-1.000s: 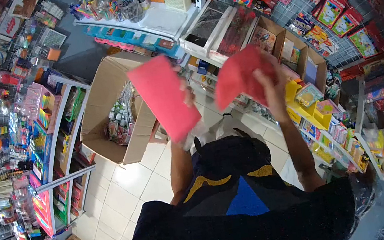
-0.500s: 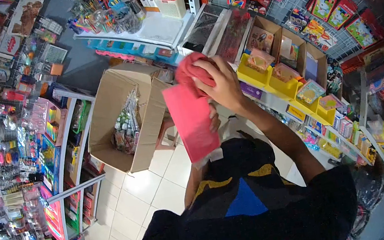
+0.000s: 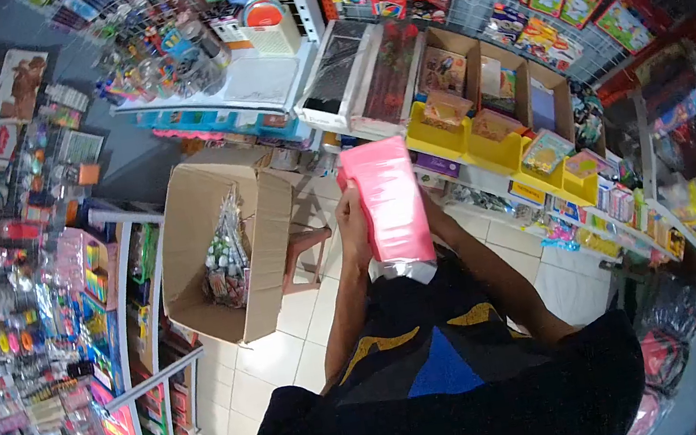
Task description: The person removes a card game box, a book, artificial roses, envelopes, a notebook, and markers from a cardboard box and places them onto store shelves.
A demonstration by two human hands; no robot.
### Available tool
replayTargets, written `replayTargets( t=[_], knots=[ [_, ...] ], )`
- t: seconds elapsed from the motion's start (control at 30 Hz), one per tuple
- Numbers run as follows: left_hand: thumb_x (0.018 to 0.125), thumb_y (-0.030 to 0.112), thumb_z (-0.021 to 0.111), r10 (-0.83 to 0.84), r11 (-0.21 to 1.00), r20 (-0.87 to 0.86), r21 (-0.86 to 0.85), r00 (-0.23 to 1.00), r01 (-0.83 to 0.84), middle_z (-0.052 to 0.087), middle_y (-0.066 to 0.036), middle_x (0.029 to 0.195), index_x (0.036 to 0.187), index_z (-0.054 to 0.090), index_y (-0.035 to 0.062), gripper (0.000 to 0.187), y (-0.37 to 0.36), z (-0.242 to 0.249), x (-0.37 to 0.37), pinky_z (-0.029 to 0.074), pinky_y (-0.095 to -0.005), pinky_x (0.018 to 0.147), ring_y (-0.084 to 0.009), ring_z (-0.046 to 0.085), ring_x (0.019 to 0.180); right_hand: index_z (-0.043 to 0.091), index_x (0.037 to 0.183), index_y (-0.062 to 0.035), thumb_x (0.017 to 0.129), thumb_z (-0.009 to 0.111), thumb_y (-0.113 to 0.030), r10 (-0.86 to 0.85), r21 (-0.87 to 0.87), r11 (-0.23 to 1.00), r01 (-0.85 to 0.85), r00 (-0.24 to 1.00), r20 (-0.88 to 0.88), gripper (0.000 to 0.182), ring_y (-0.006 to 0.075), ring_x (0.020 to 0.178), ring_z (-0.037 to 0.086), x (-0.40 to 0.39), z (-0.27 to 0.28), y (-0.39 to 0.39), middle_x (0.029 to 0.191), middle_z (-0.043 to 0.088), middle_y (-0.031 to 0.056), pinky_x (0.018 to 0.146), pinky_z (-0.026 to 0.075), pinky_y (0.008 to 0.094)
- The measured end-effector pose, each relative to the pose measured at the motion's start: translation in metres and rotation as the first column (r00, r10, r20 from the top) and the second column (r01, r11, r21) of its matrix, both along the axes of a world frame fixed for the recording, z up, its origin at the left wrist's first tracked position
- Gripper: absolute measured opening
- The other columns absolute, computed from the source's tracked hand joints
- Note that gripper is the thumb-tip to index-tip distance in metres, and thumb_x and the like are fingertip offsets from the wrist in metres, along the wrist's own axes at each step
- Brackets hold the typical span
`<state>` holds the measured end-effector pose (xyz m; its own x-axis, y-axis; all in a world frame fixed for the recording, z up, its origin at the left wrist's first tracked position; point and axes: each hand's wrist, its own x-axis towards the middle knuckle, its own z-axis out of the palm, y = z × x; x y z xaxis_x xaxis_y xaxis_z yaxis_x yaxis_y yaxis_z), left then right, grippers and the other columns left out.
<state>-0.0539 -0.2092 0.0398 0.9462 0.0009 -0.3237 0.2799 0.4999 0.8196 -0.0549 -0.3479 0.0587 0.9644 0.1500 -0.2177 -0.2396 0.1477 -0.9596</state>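
Note:
A glossy pink rectangular packet (image 3: 388,198) is held upright in front of my chest, with clear plastic sticking out at its lower end. My left hand (image 3: 352,219) grips its left edge, fingers going behind it. Only a sliver of my right hand (image 3: 433,209) shows at the packet's right edge; its fingers are hidden behind the packet. The red cloth cannot be made out now, though a darker red strip shows along the packet's upper left edge.
An open cardboard box (image 3: 266,239) with plastic-wrapped goods stands on a stool (image 3: 307,255) at my left. Ahead, a shelf carries yellow bins (image 3: 491,149) and long boxes (image 3: 338,75). Racks of small packaged goods (image 3: 13,294) line the left side.
The red cloth and my right hand have come down from the packet's top and gone behind it. The packet has shifted right and now faces me more squarely.

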Motion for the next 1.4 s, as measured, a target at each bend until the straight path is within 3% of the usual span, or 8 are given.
replayTargets(
  t=[0.17, 0.37, 0.53, 0.7, 1.03, 1.23, 1.27, 1.4],
  knots=[
    [0.097, 0.034, 0.050, 0.070, 0.992, 0.011, 0.108, 0.997, -0.071, 0.057, 0.002, 0.081, 0.088, 0.063, 0.0044, 0.033, -0.007, 0.011, 0.012, 0.043, -0.0227, 0.068, -0.0053, 0.050, 0.075, 0.041, 0.137, -0.0088, 0.098, 0.025, -0.054, -0.030, 0.264, 0.962, 0.072, 0.987, -0.161, 0.061, 0.0177, 0.121, 0.046, -0.002, 0.046, -0.044, 0.132, 0.049, 0.0072, 0.101, 0.034, 0.0362],
    [0.092, 0.022, 0.061, -0.122, 0.771, 0.359, 0.622, 0.925, -0.140, 0.048, 0.005, 0.071, 0.076, 0.060, 0.0051, 0.023, -0.021, 0.003, 0.021, 0.035, -0.0221, 0.062, -0.0049, 0.040, 0.067, 0.046, 0.131, -0.0060, 0.093, 0.056, -0.020, -0.040, -0.153, 0.987, 0.047, 0.998, 0.052, 0.042, 0.0135, 0.109, 0.054, -0.013, 0.027, -0.083, 0.121, 0.056, 0.0052, 0.094, 0.043, 0.0311],
    [0.090, 0.020, 0.063, 0.051, 0.965, 0.196, 0.242, 0.979, -0.099, 0.050, 0.005, 0.072, 0.069, 0.054, 0.0080, 0.026, -0.021, -0.010, 0.027, 0.035, -0.0222, 0.063, -0.0052, 0.042, 0.068, 0.050, 0.128, -0.0064, 0.091, 0.060, -0.021, -0.391, 0.018, 0.920, 0.391, 0.920, 0.014, 0.041, 0.0135, 0.099, 0.058, -0.024, 0.033, -0.157, 0.113, 0.060, 0.0035, 0.083, 0.050, 0.0308],
    [0.091, 0.016, 0.062, 0.118, 0.981, 0.099, 0.142, 0.988, -0.131, 0.049, 0.005, 0.069, 0.066, 0.053, 0.0088, 0.028, 0.008, -0.036, 0.021, 0.036, -0.0220, 0.061, -0.0046, 0.041, 0.065, 0.061, 0.101, -0.0083, 0.083, 0.067, -0.012, -0.805, 0.045, 0.581, 0.813, 0.565, 0.181, 0.019, 0.0101, 0.078, 0.060, -0.015, 0.056, -0.305, 0.094, 0.064, 0.0016, 0.067, 0.049, 0.0247],
    [0.090, 0.015, 0.063, 0.305, 0.900, 0.167, 0.272, 0.938, -0.341, 0.039, 0.008, 0.061, 0.057, 0.042, 0.0141, 0.040, 0.026, -0.049, -0.001, 0.027, -0.0217, 0.055, -0.0038, 0.031, 0.058, 0.057, 0.082, -0.0018, 0.084, 0.062, -0.001, -0.163, -0.444, 0.506, 0.740, 0.587, 0.793, 0.006, 0.0134, 0.078, 0.057, 0.019, -0.013, -0.421, 0.079, 0.060, 0.0028, 0.075, 0.044, 0.0256],
    [0.090, 0.017, 0.063, 0.310, 0.840, 0.138, 0.424, 0.941, -0.339, 0.038, 0.008, 0.060, 0.057, 0.044, 0.0105, 0.039, 0.004, -0.043, -0.014, 0.026, -0.0228, 0.057, -0.0041, 0.030, 0.060, 0.058, 0.084, -0.0016, 0.079, 0.059, 0.011, -0.166, -0.424, 0.568, 0.705, 0.603, 0.780, 0.014, 0.0172, 0.087, 0.057, 0.041, -0.065, -0.472, 0.097, 0.060, 0.0073, 0.077, 0.044, 0.0264],
    [0.090, 0.018, 0.063, 0.295, 0.838, 0.128, 0.441, 0.947, -0.321, 0.040, 0.007, 0.061, 0.058, 0.047, 0.0084, 0.037, 0.001, -0.045, -0.016, 0.026, -0.0229, 0.058, -0.0041, 0.031, 0.061, 0.056, 0.084, -0.0015, 0.075, 0.054, 0.015, -0.176, -0.354, 0.733, 0.581, 0.665, 0.726, 0.018, 0.0167, 0.085, 0.055, 0.051, -0.087, -0.498, 0.095, 0.056, 0.0071, 0.073, 0.043, 0.0258],
    [0.087, 0.020, 0.067, 0.290, 0.769, 0.172, 0.543, 0.941, -0.336, 0.042, 0.006, 0.060, 0.058, 0.049, 0.0077, 0.037, -0.006, -0.060, -0.020, 0.028, -0.0240, 0.058, -0.0055, 0.033, 0.061, 0.050, 0.084, -0.0020, 0.075, 0.048, 0.013, -0.051, -0.603, 0.629, 0.492, 0.799, 0.599, 0.018, 0.0213, 0.078, 0.053, 0.065, -0.088, -0.504, 0.084, 0.050, 0.0088, 0.067, 0.042, 0.0297]
  ],
)
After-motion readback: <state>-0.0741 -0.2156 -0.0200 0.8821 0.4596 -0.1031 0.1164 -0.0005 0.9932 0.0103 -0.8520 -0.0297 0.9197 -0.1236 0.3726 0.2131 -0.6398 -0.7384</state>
